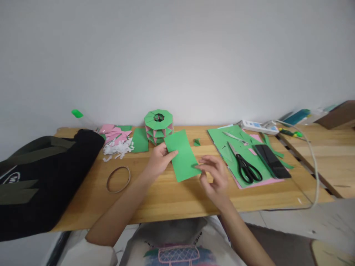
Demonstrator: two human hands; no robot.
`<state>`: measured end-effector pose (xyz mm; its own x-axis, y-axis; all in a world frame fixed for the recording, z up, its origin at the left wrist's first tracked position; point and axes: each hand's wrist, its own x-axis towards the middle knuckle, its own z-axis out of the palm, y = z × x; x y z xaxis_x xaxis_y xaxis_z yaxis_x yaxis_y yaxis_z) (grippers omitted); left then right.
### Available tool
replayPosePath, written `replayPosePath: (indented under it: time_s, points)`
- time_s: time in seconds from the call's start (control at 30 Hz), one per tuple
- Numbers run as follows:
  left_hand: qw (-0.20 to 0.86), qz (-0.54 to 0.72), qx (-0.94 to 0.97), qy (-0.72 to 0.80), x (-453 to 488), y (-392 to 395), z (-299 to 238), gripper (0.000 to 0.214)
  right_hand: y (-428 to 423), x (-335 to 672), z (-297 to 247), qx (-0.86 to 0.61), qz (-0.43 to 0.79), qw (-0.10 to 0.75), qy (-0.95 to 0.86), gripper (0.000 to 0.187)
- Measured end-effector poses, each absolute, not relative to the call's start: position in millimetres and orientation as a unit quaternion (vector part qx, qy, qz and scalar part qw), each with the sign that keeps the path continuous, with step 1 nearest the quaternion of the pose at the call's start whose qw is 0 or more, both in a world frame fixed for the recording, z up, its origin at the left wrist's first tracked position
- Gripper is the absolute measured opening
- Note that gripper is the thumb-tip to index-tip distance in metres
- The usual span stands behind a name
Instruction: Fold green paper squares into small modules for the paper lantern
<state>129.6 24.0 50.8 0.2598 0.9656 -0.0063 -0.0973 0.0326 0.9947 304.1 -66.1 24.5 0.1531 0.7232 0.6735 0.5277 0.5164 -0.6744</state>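
Observation:
A green rectangular sheet of paper (182, 158) is held up above the table, tilted. My left hand (162, 159) pinches its left edge, with the thumb lying on the front. At the lower right edge of the sheet, my right hand (215, 175) has its fingers apart and bent; a fingertip overlaps the paper, and whether it presses on it I cannot tell. Just behind the sheet stands a round folded-paper structure (158, 121) in green and pink layers, open in the centre. A small folded green piece (196, 142) lies to the right of it.
Black-handled scissors (246, 168), a craft knife (234, 137) and a phone (273, 160) lie on green sheets at right. A power strip (259, 127) sits behind. On the left are a brown ring (118, 180), white shreds (119, 147), pink pieces (111, 130) and a black bag (50, 177).

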Motion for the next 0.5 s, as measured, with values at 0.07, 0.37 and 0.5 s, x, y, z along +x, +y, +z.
replayPosePath:
  time_s: [0.07, 0.37, 0.5]
  points:
    - [0.577, 0.456, 0.547, 0.399, 129.0, 25.3, 68.3, 0.028, -56.0, 311.5, 50.2, -0.496, 0.12, 0.604, -0.612, 0.026]
    - [0.369, 0.451, 0.786, 0.207, 112.0, 26.7, 138.8, 0.036, -5.1, 309.8, 143.3, -0.457, 0.331, 0.569, -0.598, 0.012]
    - [0.414, 0.425, 0.783, 0.184, 101.8, 21.0, 143.3, 0.026, -4.7, 300.2, 146.4, -0.447, 0.242, 0.578, -0.639, 0.018]
